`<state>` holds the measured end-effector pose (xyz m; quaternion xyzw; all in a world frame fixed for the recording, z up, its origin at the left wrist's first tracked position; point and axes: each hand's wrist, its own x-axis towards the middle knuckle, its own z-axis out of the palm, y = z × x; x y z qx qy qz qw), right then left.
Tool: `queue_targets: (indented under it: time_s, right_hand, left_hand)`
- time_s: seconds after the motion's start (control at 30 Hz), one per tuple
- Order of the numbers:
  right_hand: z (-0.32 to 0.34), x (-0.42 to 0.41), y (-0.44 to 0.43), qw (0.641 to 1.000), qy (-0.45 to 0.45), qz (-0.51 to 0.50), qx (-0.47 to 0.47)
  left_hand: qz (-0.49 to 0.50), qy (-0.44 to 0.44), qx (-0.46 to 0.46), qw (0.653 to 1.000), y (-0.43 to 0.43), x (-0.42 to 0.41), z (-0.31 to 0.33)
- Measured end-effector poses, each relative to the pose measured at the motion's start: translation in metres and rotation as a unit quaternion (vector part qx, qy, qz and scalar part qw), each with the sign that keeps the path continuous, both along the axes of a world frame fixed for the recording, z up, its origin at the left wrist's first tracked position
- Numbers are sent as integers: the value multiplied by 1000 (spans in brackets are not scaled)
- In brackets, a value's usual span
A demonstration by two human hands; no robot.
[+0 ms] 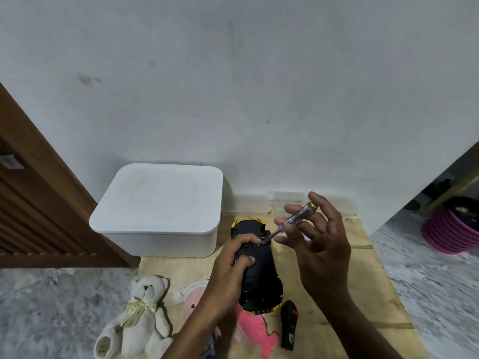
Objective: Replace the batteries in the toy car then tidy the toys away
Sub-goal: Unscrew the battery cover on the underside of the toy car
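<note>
Two hands: left hand (229,270) grips upturned toy car (260,281); right hand (322,255) pinches tilted screwdriver (295,217).

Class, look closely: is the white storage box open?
No, the white storage box is closed: its lid sits flat on top.

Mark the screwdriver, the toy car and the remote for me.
screwdriver (295,216), head view, clear handle.
toy car (261,278), head view, black underside.
remote (289,327), head view, black body.

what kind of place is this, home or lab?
Likely a home, down at floor level: a white teddy bear and pink plush lying about, a lidded white storage box, a wooden door.
</note>
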<state>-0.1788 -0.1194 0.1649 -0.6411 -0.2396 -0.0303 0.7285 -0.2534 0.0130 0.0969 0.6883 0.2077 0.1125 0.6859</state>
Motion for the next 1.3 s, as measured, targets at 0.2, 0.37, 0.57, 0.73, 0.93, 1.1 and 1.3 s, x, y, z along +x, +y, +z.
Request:
queue_targets:
  time_s: [0.2,0.37,0.57,0.73,0.93,1.1,1.3]
  right_hand:
    - [3,-3,1,1000,-19,-9,5]
    - [1,-5,2,1000,-30,-7,-1]
    - [0,-9,1,997,-66,-20,-24]
    - [-5,-5,-4,999,-35,-34,-13]
    - [-2,-8,-4,999,-27,-27,11]
    - [-5,-9,-2,999,-30,-24,16]
    - [-6,-9,-3,998,-57,-22,4]
  left_hand:
    - [0,-1,6,1000,2,-2,4]
    - [3,1,12,1000,1,-3,5]
    - [7,-1,14,1000,1,-5,6]
    - [-3,-3,24,1000,-1,-5,8]
    - [-7,-1,25,1000,-2,-6,7]
    - [-6,-1,27,1000,-2,-7,6]
    - [-8,-4,28,1000,-1,-9,4]
